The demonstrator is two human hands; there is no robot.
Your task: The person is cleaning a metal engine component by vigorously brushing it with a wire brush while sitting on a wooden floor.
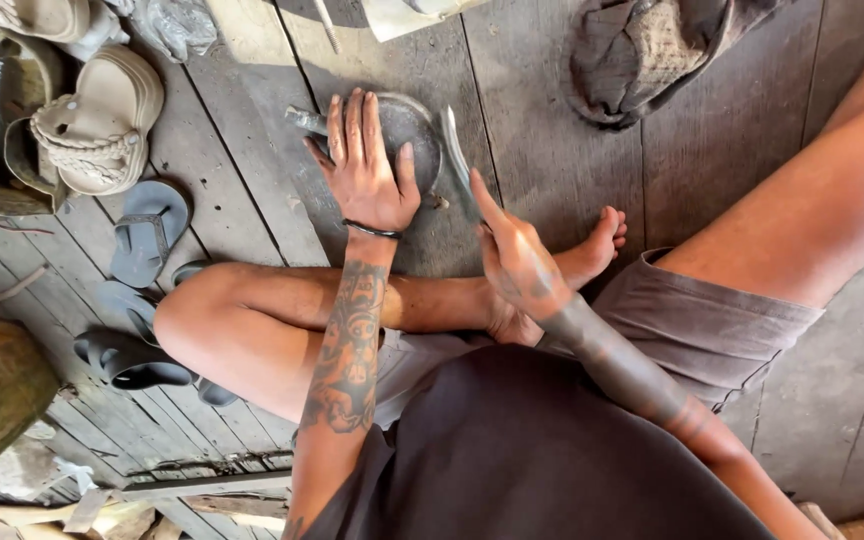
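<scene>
With the round grey stone pressed flat to the floor by the spread left hand, fingers could be cut if the blade, pinched in the right hand just beside the stone, slips.

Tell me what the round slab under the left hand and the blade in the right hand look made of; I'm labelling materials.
The round slab looks like stone: dull dark grey, matte, with a thick worn rim. The blade looks like metal: thin, flat, pale grey with a slight sheen along its edge. The left hand lies flat on the slab; the right hand holds the blade.
</scene>
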